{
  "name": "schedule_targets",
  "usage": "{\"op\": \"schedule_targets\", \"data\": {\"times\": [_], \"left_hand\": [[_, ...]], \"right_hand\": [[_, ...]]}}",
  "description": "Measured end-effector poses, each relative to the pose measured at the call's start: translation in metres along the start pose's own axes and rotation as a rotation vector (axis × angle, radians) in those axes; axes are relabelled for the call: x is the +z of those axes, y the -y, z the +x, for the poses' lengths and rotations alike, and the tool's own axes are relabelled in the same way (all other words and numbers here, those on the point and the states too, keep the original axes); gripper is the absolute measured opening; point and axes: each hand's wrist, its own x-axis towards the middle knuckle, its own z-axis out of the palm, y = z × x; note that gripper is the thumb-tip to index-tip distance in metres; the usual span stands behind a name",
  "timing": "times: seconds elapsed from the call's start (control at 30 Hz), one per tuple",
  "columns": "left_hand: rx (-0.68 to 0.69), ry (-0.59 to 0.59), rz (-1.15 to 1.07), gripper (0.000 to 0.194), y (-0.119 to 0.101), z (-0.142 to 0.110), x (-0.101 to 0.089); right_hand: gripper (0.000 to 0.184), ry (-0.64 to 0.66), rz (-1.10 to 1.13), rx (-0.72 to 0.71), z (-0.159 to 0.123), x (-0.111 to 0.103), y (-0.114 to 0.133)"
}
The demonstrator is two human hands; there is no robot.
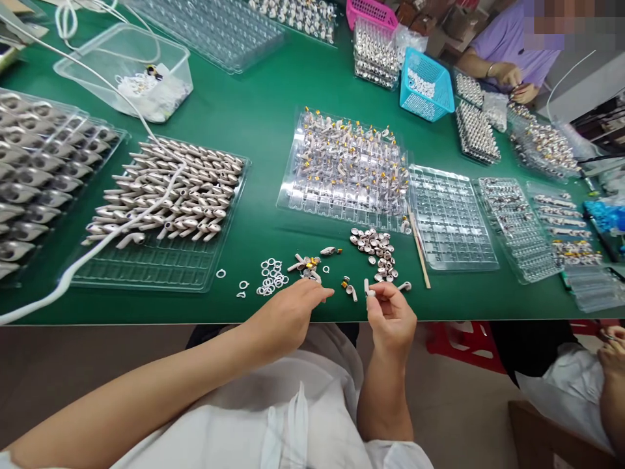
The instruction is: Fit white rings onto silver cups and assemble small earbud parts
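My right hand (393, 319) pinches a white earbud shell (367, 287) with a stem between thumb and fingertips, just over the table's front edge. My left hand (288, 312) reaches over a small pile of earbud parts (308, 263) with orange flex pieces. Its thumb points out to the right, apart from the fingers, whose tips are partly hidden. Between the hands lies another earbud (349, 289) with an orange piece. White rings (271, 276) are heaped left of my left hand. A cluster of small round earbud caps (375, 247) lies beyond my right hand.
Trays of stemmed shells (170, 189) and of earbuds with orange flex (346, 156) stand on the green table. Right of them are a clear tray (454, 215) and a wooden stick (418, 251). A white cable (97, 244) crosses the left side. A co-worker's hands (512, 81) work at far right.
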Motion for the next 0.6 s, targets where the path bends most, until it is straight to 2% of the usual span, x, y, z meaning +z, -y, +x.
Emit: {"op": "schedule_targets", "data": {"times": [0.07, 0.13, 0.3, 0.43, 0.53, 0.6], "left_hand": [[0.148, -0.039, 0.139, 0.046, 0.002, 0.005, 0.01], [0.22, -0.046, 0.229, 0.045, 0.004, 0.015, 0.015], [0.205, 0.003, 0.362, 0.05, 0.01, 0.036, 0.022], [0.159, 0.067, 0.359, 0.059, 0.015, 0.037, 0.026], [0.157, -0.006, 0.331, 0.054, 0.011, 0.031, 0.02], [0.211, -0.075, 0.272, 0.048, 0.005, 0.025, 0.01]], "right_hand": [[0.008, -0.045, 0.016, 0.004, -0.001, -0.002, -0.002], [0.008, -0.06, 0.031, 0.002, -0.003, -0.002, -0.002], [0.009, -0.037, 0.041, 0.005, -0.01, 0.003, -0.004], [0.008, -0.009, 0.063, 0.017, -0.011, 0.006, -0.004], [0.008, 0.024, 0.09, 0.039, -0.012, 0.006, 0.0], [0.009, 0.06, 0.117, 0.056, -0.013, 0.007, 0.005]]}}
